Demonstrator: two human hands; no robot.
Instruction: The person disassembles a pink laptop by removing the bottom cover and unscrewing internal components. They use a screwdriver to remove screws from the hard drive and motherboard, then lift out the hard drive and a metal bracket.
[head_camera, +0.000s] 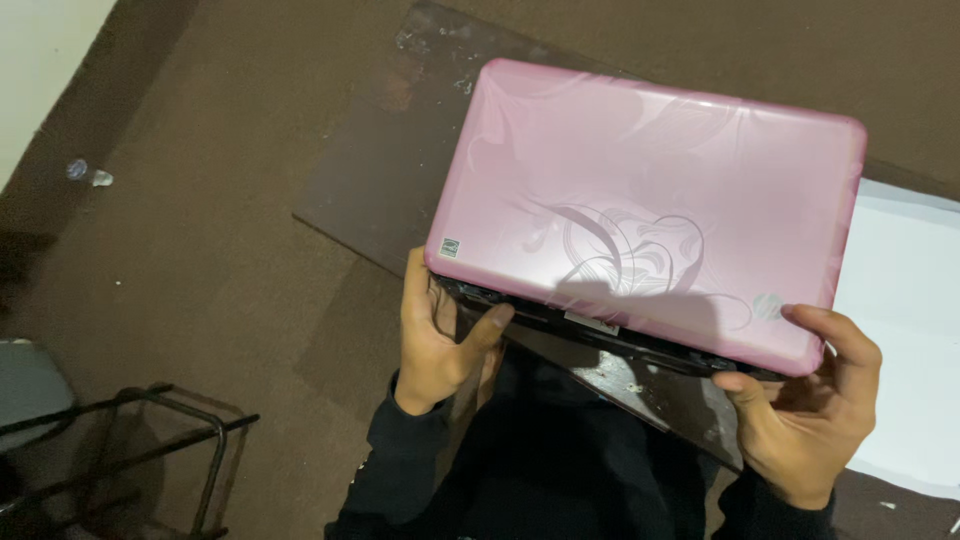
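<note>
Now pink laptop (645, 205) held between both hands (440, 335), near edge.

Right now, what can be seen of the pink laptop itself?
The pink laptop is closed, its glossy, plastic-looking lid facing up with a pale swirling pattern, a small sticker near one corner and a round emblem near another. Its corners are rounded; a dark base edge shows under the near side. It is held tilted above a dark board. The left hand grips the near left corner, the right hand the near right corner.
</note>
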